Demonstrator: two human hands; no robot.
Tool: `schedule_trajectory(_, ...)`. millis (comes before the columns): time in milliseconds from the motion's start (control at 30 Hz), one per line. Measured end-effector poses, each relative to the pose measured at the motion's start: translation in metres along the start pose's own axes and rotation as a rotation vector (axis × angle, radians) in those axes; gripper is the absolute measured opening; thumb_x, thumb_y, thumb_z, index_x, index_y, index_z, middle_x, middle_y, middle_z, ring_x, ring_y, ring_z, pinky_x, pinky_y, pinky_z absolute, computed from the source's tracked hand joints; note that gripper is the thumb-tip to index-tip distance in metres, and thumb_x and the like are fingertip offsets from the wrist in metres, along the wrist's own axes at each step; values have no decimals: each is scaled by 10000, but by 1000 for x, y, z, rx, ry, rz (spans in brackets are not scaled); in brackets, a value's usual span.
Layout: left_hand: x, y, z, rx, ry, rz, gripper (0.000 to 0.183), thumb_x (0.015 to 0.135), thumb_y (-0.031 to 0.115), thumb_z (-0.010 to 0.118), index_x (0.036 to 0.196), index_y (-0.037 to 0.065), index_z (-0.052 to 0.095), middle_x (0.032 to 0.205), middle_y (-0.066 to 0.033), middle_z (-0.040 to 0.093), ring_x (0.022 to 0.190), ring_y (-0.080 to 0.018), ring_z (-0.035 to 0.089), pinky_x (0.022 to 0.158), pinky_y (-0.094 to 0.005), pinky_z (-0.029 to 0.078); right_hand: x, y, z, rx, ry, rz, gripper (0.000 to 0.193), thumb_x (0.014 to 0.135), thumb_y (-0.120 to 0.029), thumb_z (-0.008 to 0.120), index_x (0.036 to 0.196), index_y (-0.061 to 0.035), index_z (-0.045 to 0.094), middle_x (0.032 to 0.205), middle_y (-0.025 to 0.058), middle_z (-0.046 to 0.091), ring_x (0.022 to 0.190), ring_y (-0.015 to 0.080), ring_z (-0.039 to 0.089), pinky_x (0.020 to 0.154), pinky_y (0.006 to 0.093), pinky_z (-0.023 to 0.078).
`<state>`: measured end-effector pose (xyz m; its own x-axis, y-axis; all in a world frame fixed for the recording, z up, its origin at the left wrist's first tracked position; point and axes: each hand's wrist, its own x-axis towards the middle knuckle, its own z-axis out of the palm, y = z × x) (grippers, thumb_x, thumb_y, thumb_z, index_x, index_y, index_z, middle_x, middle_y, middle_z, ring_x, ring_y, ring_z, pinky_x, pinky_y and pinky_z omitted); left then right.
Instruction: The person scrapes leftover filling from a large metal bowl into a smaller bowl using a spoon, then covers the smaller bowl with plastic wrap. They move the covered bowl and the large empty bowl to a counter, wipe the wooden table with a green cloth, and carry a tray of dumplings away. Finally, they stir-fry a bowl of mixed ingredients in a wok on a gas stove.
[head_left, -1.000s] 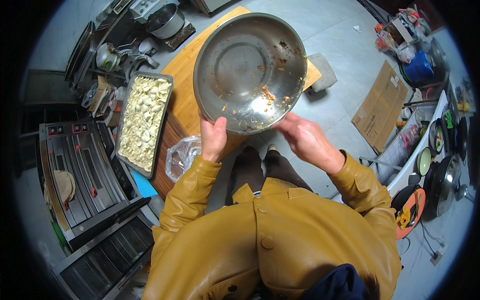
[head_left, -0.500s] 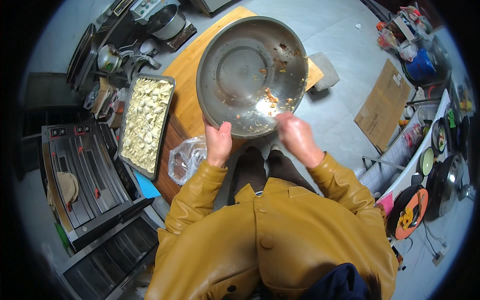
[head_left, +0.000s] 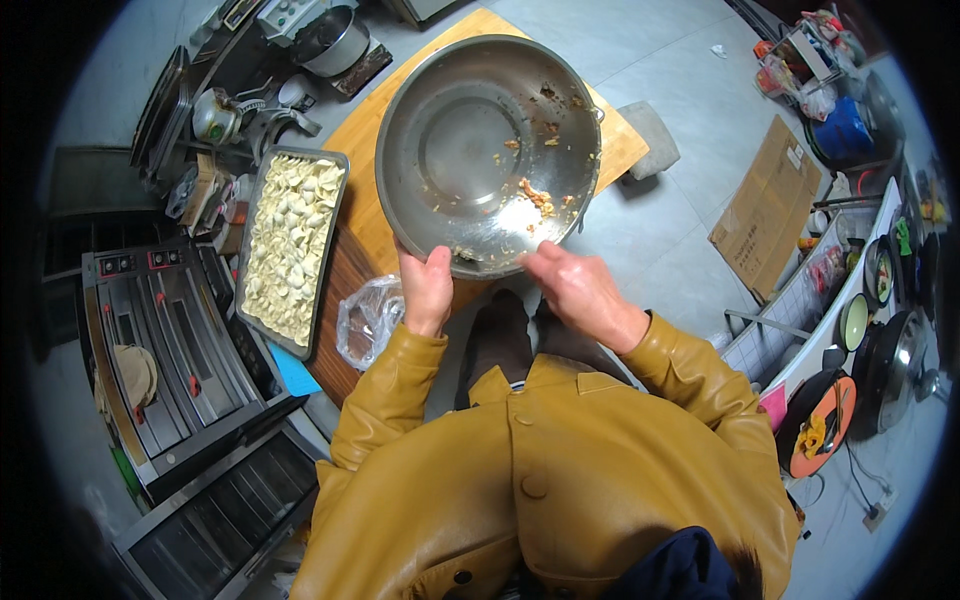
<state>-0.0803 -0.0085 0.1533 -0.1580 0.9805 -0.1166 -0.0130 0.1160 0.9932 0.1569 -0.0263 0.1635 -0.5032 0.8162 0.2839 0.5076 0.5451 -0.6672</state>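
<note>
A large steel bowl [head_left: 425, 130] is tipped toward me over the wooden table. Orange and pale food scraps [head_left: 538, 197] cling to its near right inside wall, with dark spots farther up. My left hand [head_left: 427, 290] grips the near left rim, thumb over the edge and fingers hidden beneath. At the near right rim, my right hand [head_left: 582, 293] is closed, fingers curled in toward the bowl's inside; what they hold, if anything, is hidden. A crumpled clear plastic bag [head_left: 370, 322] lies just left of my left hand.
A dark tray [head_left: 345, 180] full of folded dumplings stands at the table's left edge. Under the bowl is the light wooden tabletop [head_left: 375, 125]. Left stands an oven [head_left: 175, 330]; flattened cardboard [head_left: 768, 210] and a shelf of pans [head_left: 890, 370] are at right.
The bowl has shifted slightly left along with my left hand. My right hand has moved left and a little nearer me, down to the bowl's near rim.
</note>
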Motion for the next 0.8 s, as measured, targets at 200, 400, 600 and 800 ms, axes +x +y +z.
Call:
schedule_trajectory(200,1,7,-6,-42,-11,-24,565,774,-69,461,1325,-28,342,1274,-116,451,1156,-198,453,1029,-303,341,5,-7,3,-348,46,314,71,777,-47,541,847,-47,534,789,126,571,634,317,617,513,432,490)
schedule_trajectory(400,-5,14,-6,-2,6,-7,570,783,-56,461,1338,-29,331,1271,-118,456,1148,-194,453,1019,-298,345,13,-5,3,-352,-45,344,38,804,-52,518,829,-31,539,743,146,589,607,314,627,485,428,494)
schedule_trajectory(600,-3,13,-11,33,-22,-11,586,785,-48,468,1352,-15,323,1268,-118,465,1138,-198,468,1011,-303,359,10,-18,8,63,-15,65,186,775,-18,569,955,-66,571,810,151,567,675,366,602,569,437,504)
schedule_trajectory(800,-10,14,-15,79,15,12,587,784,-45,475,1351,-19,329,1263,-123,474,1142,-201,475,1004,-305,366,4,-24,-2,-389,-76,550,200,732,1,565,916,-76,580,826,132,581,703,353,607,584,429,509)
